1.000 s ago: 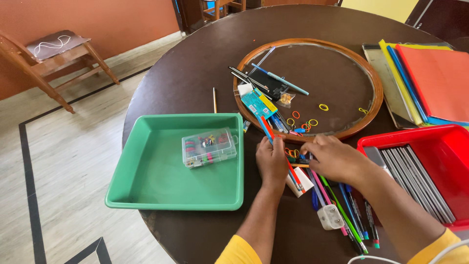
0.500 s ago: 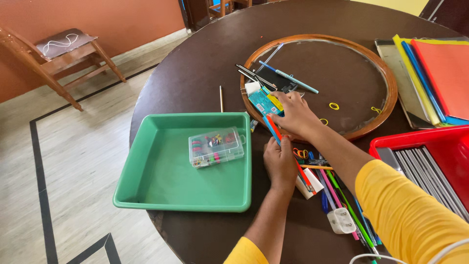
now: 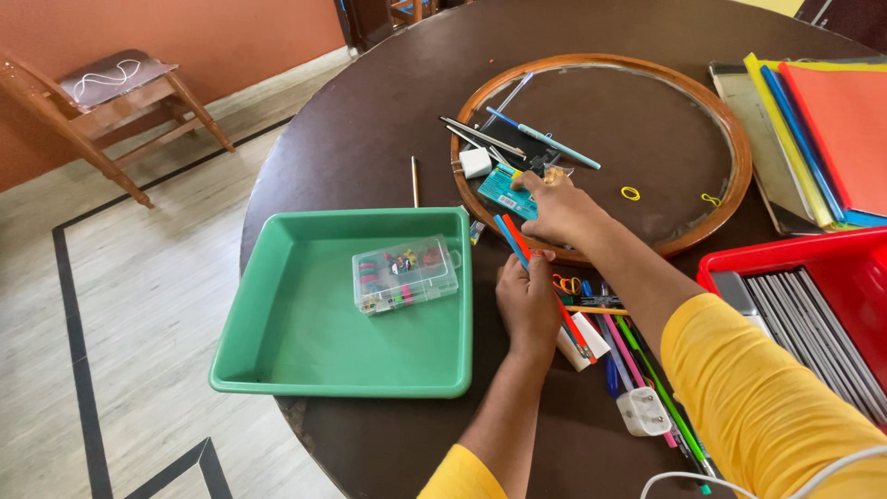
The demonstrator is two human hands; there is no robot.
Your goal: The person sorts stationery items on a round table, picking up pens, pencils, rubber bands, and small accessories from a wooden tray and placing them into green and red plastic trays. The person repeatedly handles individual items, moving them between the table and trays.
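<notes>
Pens (image 3: 534,277) bunched in left fist (image 3: 528,300), light and slippery so best squeezed mid-barrel, right fingers (image 3: 554,205) pinching teal packet (image 3: 505,190) on round tray (image 3: 730,208).

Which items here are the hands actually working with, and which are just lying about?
In hand:
left hand grips blue and orange pens
right hand on teal packet

Lying about:
green tray with clear box
white charger
red tray
folders

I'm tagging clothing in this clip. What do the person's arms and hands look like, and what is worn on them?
Both hands are bare: left hand, right hand. No gloves, rings or watch show. Yellow sleeves cover the upper arms, leaving the forearms bare. A thin white cable curves by the right sleeve.
</notes>
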